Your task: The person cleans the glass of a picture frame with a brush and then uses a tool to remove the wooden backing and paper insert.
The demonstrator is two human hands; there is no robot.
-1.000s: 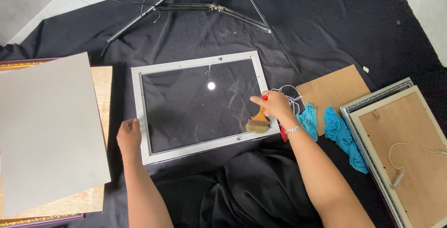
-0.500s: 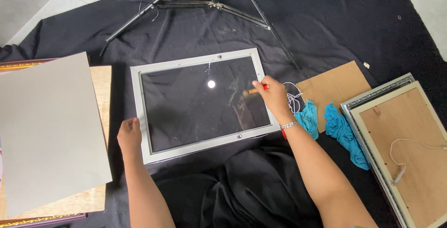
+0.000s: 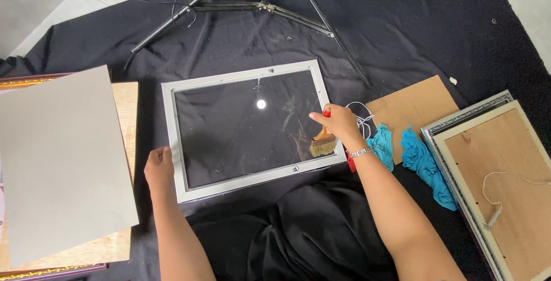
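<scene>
A white picture frame with a glass pane lies flat on black cloth. My left hand presses on the frame's lower left edge. My right hand grips a small paintbrush with a red handle; its pale bristles rest on the glass near the frame's lower right corner. A light reflects as a bright spot in the middle of the pane.
A grey board lies on a wooden panel at the left. Teal cloths and a brown backing board sit right of the frame. Another frame lies face down at far right. Black tripod legs spread at the top.
My right hand swept the brush up along the frame's right side, then back down to the lower right of the glass. My left hand has stayed put.
</scene>
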